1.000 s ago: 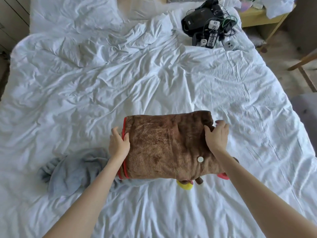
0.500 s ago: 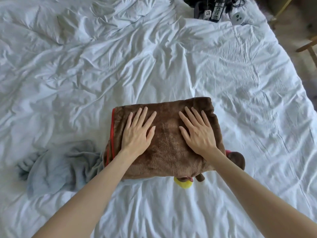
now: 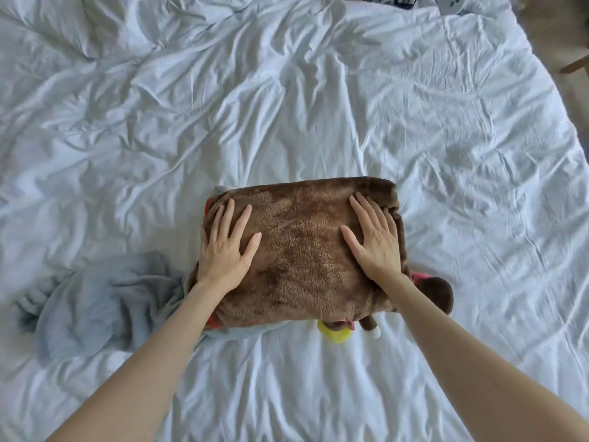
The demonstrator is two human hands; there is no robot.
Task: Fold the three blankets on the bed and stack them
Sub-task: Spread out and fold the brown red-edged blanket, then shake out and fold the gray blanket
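A folded brown blanket (image 3: 302, 250) lies just below the middle of the frame on a rumpled white bed sheet (image 3: 287, 106). It is a thick, plush, roughly rectangular bundle with a smooth top, a red edge showing on its left side and another red bit at its lower right. A round dark brown plush piece (image 3: 438, 293) sticks out at its lower right, and a yellow piece (image 3: 336, 334) pokes out under its bottom edge. The left hand (image 3: 224, 250) and right hand (image 3: 376, 247) lie flat on top, fingers straight and spread, palms down on the pile. A crumpled grey blanket (image 3: 105, 301) sits at lower left, its edge running under the brown one.
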